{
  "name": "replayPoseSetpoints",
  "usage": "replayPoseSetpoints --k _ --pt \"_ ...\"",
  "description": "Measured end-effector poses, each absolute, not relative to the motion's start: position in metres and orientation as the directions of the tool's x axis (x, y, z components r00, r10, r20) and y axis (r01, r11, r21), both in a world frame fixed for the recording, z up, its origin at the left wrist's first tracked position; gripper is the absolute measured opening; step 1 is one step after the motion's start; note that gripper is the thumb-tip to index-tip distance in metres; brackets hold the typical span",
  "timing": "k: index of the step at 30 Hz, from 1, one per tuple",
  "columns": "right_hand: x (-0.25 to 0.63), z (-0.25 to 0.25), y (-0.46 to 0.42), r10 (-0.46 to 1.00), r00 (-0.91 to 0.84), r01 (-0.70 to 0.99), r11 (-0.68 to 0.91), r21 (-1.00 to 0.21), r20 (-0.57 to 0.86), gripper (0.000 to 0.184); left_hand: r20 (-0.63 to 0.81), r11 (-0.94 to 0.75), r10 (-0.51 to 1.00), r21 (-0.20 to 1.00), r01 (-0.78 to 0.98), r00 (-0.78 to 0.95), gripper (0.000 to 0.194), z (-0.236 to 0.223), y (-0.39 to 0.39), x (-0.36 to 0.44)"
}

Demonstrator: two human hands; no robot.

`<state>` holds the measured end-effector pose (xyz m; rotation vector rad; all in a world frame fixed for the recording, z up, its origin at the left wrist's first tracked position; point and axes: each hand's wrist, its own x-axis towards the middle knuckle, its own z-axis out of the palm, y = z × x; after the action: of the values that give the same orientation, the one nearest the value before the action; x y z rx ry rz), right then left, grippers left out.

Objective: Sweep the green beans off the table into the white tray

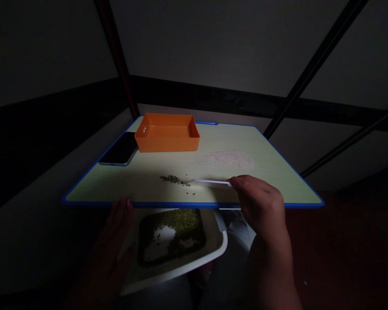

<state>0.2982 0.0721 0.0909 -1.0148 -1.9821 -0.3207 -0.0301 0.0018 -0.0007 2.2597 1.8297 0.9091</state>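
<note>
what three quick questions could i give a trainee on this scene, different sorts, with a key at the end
1. True or false: the phone lies to the right of the orange box as the camera sees it.

2. Where is the white tub that holds green grains?
a) on top of the blue-edged board
b) inside the orange box
c) below the board's near edge

3. Which of the person's hands holds the thin white tool, whose tip is by the small scatter of grains on the board?

Key: 1 false; 2 c; 3 the right hand.
</note>
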Motion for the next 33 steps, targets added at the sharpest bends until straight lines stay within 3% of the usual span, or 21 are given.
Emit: replayPoseSetpoints --k 33 --pt "0.297 0.098 0.062 0.568 -0.304 0.734 0.652 -0.192 0.765 0.021 0.382 -0.272 0.919 0.43 0.861 0.1 0.064 0.0 0.001 -0.029"
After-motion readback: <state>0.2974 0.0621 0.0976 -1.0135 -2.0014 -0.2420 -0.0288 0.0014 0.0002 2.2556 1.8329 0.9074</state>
